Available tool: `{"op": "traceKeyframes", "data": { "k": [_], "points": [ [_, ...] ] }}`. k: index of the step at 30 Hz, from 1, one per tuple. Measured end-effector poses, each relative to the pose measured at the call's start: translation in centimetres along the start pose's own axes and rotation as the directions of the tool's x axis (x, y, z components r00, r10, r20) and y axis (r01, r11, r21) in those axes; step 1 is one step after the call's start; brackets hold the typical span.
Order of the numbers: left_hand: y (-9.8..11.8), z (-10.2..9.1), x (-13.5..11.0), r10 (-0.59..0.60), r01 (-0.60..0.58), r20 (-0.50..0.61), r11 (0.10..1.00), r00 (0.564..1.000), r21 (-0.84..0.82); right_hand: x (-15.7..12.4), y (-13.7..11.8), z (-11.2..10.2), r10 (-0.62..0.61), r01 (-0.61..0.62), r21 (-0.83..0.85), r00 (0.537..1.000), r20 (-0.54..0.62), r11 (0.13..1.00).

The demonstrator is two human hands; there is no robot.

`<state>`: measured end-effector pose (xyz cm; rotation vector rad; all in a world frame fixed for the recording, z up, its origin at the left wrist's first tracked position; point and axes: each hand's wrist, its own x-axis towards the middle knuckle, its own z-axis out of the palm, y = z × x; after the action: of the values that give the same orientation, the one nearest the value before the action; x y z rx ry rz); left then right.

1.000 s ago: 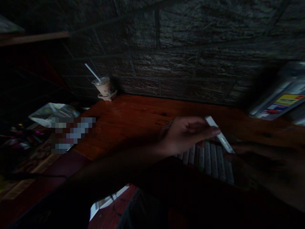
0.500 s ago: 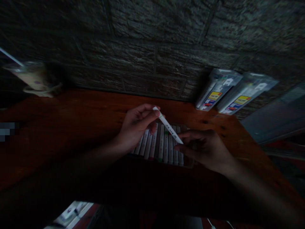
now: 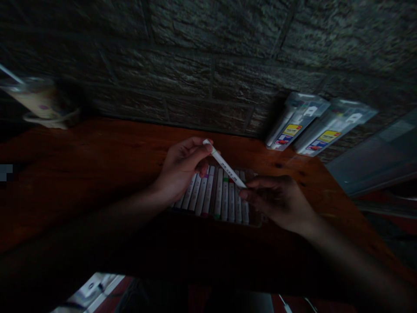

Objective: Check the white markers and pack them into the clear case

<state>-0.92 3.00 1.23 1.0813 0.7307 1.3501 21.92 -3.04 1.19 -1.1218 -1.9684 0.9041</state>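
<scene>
The person's left hand point(image 3: 179, 171) grips the upper end of a white marker point(image 3: 224, 164) between thumb and fingers, and the right hand point(image 3: 282, 202) pinches its lower end the same way. The marker slants down from left to right, dark print along its barrel and a thin greenish line near the end at the left hand. It is held up over an open clear case point(image 3: 256, 222) that lies on the wooden bench point(image 3: 130, 145), in front of the back edge and well in from the right edge. In the case, white markers point(image 3: 197, 198) lie side by side in two groups, some with green, red or purple bands or ends; the left hand hides part of the left group.

At the bench's back right corner, two clear upright cases point(image 3: 291, 121) with yellow and blue labels stand side by side near the stone-patterned wall point(image 3: 195, 78). Along the back edge, far to the left, a drink cup point(image 3: 34, 102) with a straw point(image 3: 11, 74) sits in a holder point(image 3: 63, 120). The near edge is too dark to make out clearly.
</scene>
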Motion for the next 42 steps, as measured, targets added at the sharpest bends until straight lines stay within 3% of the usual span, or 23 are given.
{"op": "traceKeyframes", "data": {
  "k": [9,17,23,30,37,42],
  "points": [
    [-0.4,0.0,-0.4,-0.015,0.010,0.147,0.999,0.989,0.041,-0.1,0.1,-0.2,0.005,-0.004,-0.012,0.995,0.095,1.000],
    [-0.4,-0.2,-0.3,-0.029,0.015,0.195,0.997,0.980,0.073,-0.5,0.3,-0.3,-0.029,0.031,-0.010,0.989,0.147,0.999],
    [-0.7,-0.3,-0.6,-0.051,0.022,0.285,0.994,0.957,0.104,-0.5,0.0,-0.7,-0.041,0.034,0.058,0.990,0.134,0.998],
    [-0.7,-0.3,-0.8,-0.070,0.042,0.308,0.994,0.949,0.099,-0.5,0.4,-1.0,-0.010,0.005,0.185,1.000,0.027,0.983],
    [-0.8,-0.5,-0.7,-0.070,0.039,0.288,0.993,0.955,0.113,-0.3,-0.4,0.0,0.025,-0.028,0.110,0.999,0.033,0.994],
    [-0.6,-0.4,-1.0,-0.031,-0.013,0.296,0.990,0.955,0.144,0.0,0.0,0.2,-0.066,0.065,-0.034,0.998,-0.018,0.997]
  ]
}}
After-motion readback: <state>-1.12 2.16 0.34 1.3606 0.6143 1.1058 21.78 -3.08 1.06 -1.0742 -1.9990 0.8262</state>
